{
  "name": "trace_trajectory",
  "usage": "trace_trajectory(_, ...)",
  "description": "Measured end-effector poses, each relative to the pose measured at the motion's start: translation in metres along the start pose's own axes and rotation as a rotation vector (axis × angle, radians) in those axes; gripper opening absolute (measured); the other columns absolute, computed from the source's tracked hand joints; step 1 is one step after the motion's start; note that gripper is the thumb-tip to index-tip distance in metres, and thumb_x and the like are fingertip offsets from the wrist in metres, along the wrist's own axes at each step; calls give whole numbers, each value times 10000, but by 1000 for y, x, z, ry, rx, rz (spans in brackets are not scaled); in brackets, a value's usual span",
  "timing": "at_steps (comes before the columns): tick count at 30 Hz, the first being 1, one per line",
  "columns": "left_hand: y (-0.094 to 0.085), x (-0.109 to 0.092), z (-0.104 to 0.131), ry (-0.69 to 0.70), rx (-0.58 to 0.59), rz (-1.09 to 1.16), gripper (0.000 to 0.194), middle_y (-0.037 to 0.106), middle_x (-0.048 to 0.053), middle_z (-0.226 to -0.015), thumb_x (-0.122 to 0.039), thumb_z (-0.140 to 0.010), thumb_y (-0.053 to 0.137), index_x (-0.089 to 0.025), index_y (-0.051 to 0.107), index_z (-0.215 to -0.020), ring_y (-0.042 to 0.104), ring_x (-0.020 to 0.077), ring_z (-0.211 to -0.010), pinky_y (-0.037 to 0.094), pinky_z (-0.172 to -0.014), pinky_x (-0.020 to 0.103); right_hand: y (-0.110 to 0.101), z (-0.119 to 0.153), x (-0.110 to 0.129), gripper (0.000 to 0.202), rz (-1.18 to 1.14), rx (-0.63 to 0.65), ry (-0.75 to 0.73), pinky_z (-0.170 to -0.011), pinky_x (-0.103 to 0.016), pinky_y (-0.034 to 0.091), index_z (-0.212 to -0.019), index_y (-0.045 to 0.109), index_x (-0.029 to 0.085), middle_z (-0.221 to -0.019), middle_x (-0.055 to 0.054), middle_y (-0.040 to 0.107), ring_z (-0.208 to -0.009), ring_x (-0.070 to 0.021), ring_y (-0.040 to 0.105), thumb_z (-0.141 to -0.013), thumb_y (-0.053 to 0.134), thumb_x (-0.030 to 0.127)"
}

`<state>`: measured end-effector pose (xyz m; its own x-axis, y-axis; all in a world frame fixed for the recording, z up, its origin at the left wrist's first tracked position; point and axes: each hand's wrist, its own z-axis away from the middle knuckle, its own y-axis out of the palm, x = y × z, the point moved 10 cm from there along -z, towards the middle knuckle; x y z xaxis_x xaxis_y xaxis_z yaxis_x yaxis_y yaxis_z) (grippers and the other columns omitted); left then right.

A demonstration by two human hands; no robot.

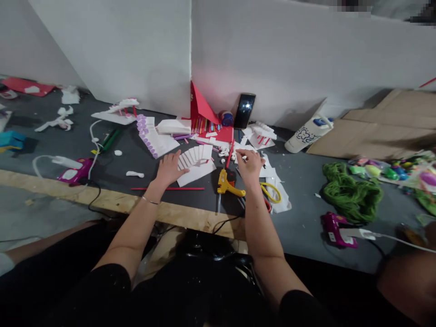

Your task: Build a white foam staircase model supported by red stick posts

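Note:
My left hand (170, 169) lies with spread fingers against the left edge of a white folded model with fanned, step-like strips (195, 156). A white card base (195, 175) is under the strips. My right hand (251, 165) is bent over a heap of small white lumps (225, 153), its thumb and fingertips drawn together. What they pinch, if anything, is too small to make out. Just left of that hand lies a yellow glue gun (225, 181), its nozzle toward the table edge. A red stick (230, 154) lies beside the lumps.
Yellow-handled scissors (271, 193) lie right of the glue gun, near white scraps. A thin red stick (166, 188) is near the front edge. Behind stand a phone (245, 111) and a white tumbler (308, 135). Green yarn (352, 190) and purple power strips (337, 229) flank the workspace.

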<state>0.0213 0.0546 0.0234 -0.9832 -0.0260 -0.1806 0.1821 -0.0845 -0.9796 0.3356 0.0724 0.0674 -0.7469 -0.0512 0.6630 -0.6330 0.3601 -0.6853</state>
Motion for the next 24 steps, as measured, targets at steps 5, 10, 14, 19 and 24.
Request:
trace_trajectory(5, -1, -10, 16, -27, 18, -66, 948, 558, 292, -1556, -560, -981, 646, -92, 280, -1720, 512, 444, -1475, 455, -1182, 542, 31, 5, 11, 308, 106, 211, -71, -1048, -512, 363, -1074, 832, 248, -1116, -105, 812, -1132, -325, 652, -979, 554, 341)
trace_trajectory(10, -13, -17, 20, -31, -14, -100, 982, 538, 303, -1597, -619, -984, 626, -68, 278, -1719, 523, 462, -1465, 450, -1187, 595, 77, -1, 24, 269, 127, 414, -138, -1033, -504, 423, -1115, 845, 289, -1080, -63, 835, -1125, -319, 712, -905, 677, 268)
trace_trajectory(14, -24, -38, 2, 124, -102, 1, 630, 436, 165, -1737, -421, -1088, 489, -215, 430, -1681, 428, 354, -1594, 417, -1271, 528, 106, -14, 33, 224, 103, 473, -170, -1033, -490, 444, -1073, 840, 297, -1044, -30, 839, -1081, -291, 731, -882, 723, 282)
trace_trajectory(19, -14, -63, -21, 299, -79, 114, 524, 386, 87, -1781, -250, -1089, 447, -319, 575, -1593, 321, 331, -1665, 397, -1293, 571, 121, -21, 38, 145, 95, 485, -188, -1044, -501, 444, -996, 818, 270, -983, -22, 823, -1049, -285, 732, -863, 771, 302)
trace_trajectory(24, -7, -66, -25, 317, -98, 133, 515, 402, 101, -1772, -272, -1095, 450, -337, 582, -1589, 361, 354, -1642, 399, -1273, 617, 127, -22, 41, 95, 103, 480, -205, -1009, -481, 446, -825, 739, 246, -868, -11, 782, -988, -277, 717, -854, 783, 326)
